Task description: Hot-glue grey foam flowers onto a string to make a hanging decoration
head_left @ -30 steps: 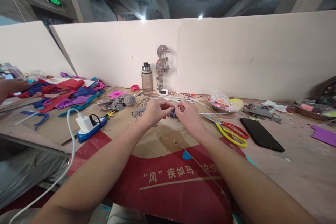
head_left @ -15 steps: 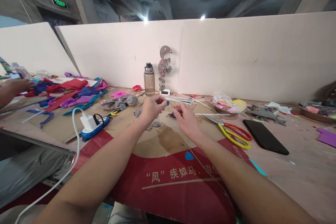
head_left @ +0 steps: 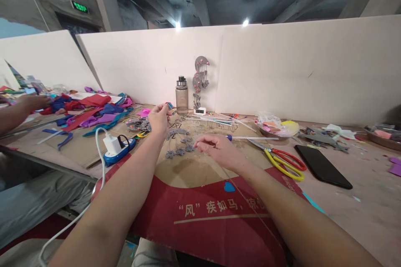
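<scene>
"What lies closest to us?"

"A red and brown cardboard sheet [head_left: 188,240] with pale printed lettering, and a blue heart [head_left: 229,187] on its red part."

"And past the heart?"

"The right hand [head_left: 221,150], over the brown part, with its fingers loosely bent. I cannot tell whether it grips anything. Off to its right are scissors [head_left: 283,163] with one red and one yellow handle, then a black phone [head_left: 323,167]."

"What is on the other side?"

"A blue power strip [head_left: 110,159] with a white plug [head_left: 112,144] in it. Between the two forearms, small gray pieces [head_left: 179,147] lie on the cardboard, near the right fingertips."

"Where is the left hand?"

"The left hand [head_left: 159,120] is raised a little farther out, pinching a small blue piece [head_left: 169,105] at its fingertips, well apart from the right hand."

"Anything beyond that?"

"A bottle [head_left: 182,99] stands upright by the wall panel [head_left: 266,71], with a small white clock [head_left: 199,111] to its right. Above the clock, a gray ornament [head_left: 202,65] with pink dots hangs against the panel. Far left, another person's hand [head_left: 35,102] is beside colored scraps [head_left: 94,100]."
</scene>
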The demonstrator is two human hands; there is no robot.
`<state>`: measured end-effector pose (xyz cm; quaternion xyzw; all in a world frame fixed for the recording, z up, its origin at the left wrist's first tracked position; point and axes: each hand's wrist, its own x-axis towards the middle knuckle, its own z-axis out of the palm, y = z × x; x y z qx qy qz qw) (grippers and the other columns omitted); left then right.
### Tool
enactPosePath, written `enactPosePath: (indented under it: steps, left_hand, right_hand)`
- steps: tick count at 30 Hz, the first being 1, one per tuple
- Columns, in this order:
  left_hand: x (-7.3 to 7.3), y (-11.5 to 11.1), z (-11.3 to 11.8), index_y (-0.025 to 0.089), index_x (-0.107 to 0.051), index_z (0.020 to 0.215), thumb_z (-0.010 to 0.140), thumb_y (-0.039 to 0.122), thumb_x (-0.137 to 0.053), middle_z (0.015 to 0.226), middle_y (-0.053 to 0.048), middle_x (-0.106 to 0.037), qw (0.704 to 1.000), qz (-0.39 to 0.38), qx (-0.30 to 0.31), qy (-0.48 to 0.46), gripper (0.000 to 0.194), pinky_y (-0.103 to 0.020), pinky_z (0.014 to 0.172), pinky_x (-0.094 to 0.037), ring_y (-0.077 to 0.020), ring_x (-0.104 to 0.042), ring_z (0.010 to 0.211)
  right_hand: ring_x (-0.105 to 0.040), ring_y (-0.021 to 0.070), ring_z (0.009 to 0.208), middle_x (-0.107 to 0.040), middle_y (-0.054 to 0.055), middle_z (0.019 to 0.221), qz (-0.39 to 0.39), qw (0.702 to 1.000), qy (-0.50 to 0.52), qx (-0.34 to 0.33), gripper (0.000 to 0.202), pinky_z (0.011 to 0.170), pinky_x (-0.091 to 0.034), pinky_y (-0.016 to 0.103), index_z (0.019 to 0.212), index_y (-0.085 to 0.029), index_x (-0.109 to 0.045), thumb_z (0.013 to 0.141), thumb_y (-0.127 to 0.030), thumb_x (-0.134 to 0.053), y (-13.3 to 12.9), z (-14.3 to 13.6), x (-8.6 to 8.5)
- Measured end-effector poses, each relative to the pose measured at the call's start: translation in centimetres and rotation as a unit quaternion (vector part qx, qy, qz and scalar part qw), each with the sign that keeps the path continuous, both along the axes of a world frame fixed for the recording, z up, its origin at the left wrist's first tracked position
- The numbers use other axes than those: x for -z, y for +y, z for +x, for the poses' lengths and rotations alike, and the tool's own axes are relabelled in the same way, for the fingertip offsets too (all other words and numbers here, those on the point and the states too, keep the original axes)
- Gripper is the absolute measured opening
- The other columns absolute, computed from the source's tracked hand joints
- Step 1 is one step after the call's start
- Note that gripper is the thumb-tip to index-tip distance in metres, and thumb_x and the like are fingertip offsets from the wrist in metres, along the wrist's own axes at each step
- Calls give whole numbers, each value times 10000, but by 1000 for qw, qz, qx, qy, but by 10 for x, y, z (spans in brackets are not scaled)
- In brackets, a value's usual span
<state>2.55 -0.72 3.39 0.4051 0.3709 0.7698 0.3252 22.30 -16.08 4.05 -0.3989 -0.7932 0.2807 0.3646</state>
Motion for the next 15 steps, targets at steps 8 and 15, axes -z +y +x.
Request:
enactPosePath:
  steps: [8,15]
  left_hand:
    - [-1,-13,16,156,-590,711,611,322,-711,647,33,-579,993,-8,113,-23,228,-148,398,-275,-40,-489,478]
    - [0,-22,32,145,-631,719,616,327,-741,551,49,-505,985,10,172,11,236,-156,397,-251,-38,-405,452]
  right_hand:
    - [-615,203,722,-698,102,782,22,928,-185,324,346,654,-431,295,795,-171,-674,894,-420,-455,37,51,11]
    - [-672,283,830,-708,185,960,-85,875,-321,352,292,705,-479,342,966,-134,-687,792,-345,-584,64,70,52]
